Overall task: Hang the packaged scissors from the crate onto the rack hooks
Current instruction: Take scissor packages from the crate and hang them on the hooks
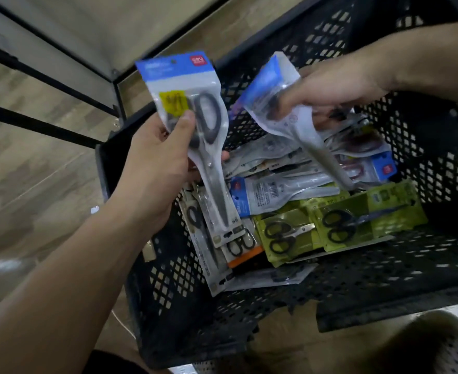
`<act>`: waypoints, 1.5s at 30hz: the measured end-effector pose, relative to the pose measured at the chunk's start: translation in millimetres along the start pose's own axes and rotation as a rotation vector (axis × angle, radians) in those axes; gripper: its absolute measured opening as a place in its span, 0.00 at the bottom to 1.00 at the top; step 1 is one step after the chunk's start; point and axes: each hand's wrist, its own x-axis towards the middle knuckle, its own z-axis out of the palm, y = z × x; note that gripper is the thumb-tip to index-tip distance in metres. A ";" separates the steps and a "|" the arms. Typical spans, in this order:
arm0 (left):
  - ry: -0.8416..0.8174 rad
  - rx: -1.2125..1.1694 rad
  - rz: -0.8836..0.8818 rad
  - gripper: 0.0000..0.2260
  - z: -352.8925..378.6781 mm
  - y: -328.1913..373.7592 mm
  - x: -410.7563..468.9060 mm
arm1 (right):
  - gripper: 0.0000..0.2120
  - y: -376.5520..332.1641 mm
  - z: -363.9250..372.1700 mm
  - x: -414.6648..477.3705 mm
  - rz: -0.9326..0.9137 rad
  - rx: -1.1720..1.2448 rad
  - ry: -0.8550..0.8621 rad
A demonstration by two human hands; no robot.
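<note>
The left hand [157, 157] grips a blue-topped packet [184, 85] of scissors upright, thumb pressed across the front and fingers curled behind, its hang hole pointing to twelve o'clock. The right hand [338, 85], reaching in from three o'clock, pinches a second packet [289, 117] by its upper half, tilted so the blade end points toward five o'clock, down into the crate [424, 147]. Both packets are lifted clear of the rim; the rest lie in a loose pile [271, 184] on the crate's bottom, with green cards [357, 220] of smaller scissors at the four o'clock side. I reckon the risk is slippery plastic: the right hand's pinch looks light and the heavy blade end hangs low, so the packet could swing, catch on the pile or slide out. With both hands full, threading a small hole onto a hook may also be fiddly. The crate sits on a pale wood-pattern floor [33, 171], and a black frame [47, 76] of thin bars stands at ten o'clock; I can't see any hooks from here.
</note>
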 end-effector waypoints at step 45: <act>0.111 -0.070 0.003 0.15 -49.2 -27.3 -30.0 | 0.11 -13.1 61.2 12.1 -0.309 0.550 0.245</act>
